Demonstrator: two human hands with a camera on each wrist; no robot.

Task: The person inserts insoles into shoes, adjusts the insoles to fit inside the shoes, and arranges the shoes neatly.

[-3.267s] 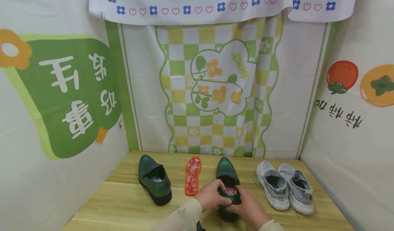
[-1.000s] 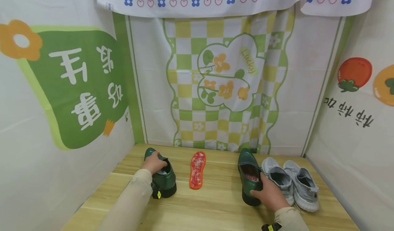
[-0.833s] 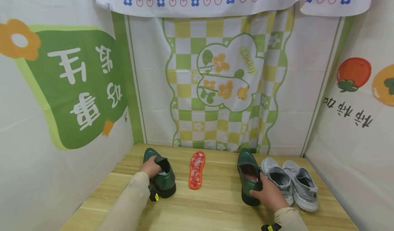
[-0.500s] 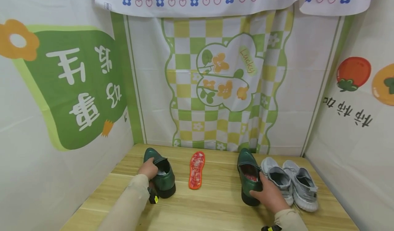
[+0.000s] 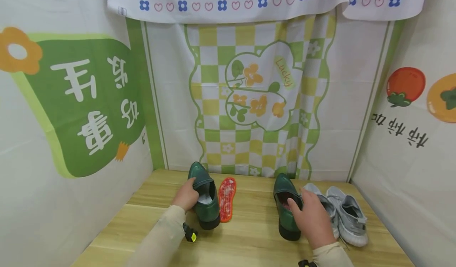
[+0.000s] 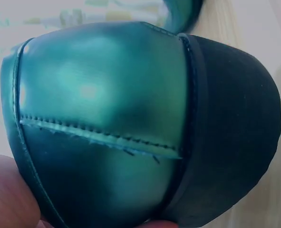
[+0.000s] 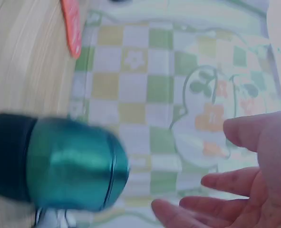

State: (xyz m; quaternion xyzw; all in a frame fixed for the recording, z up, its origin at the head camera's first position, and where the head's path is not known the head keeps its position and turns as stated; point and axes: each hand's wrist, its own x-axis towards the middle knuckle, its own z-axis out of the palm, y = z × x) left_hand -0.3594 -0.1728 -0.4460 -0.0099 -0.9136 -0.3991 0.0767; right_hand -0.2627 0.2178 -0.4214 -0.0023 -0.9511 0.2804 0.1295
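My left hand (image 5: 186,195) grips the side of a dark green loafer (image 5: 207,209), thumb at its opening; a pale lining shows inside. In the left wrist view the heel of this loafer (image 6: 102,95) fills most of the picture. Close by its right side lies a red insole (image 5: 226,197) with an orange rim, partly covered by the shoe. The second green loafer (image 5: 287,221) stands farther right, with something red inside. Beside it hovers my right hand (image 5: 315,221), fingers spread; the right wrist view shows that hand (image 7: 268,175) apart from the loafer and holding nothing.
A pair of grey sneakers (image 5: 350,219) stands at the right, one partly behind my right hand. All the shoes are on a wooden tabletop (image 5: 249,247). A checkered cloth (image 5: 221,140) hangs at the back, with printed cloth walls on both sides.
My left hand has carried the left loafer rightward, up against the insole. My right hand has let go of the other loafer, which stays about where it was after its earlier shift right.
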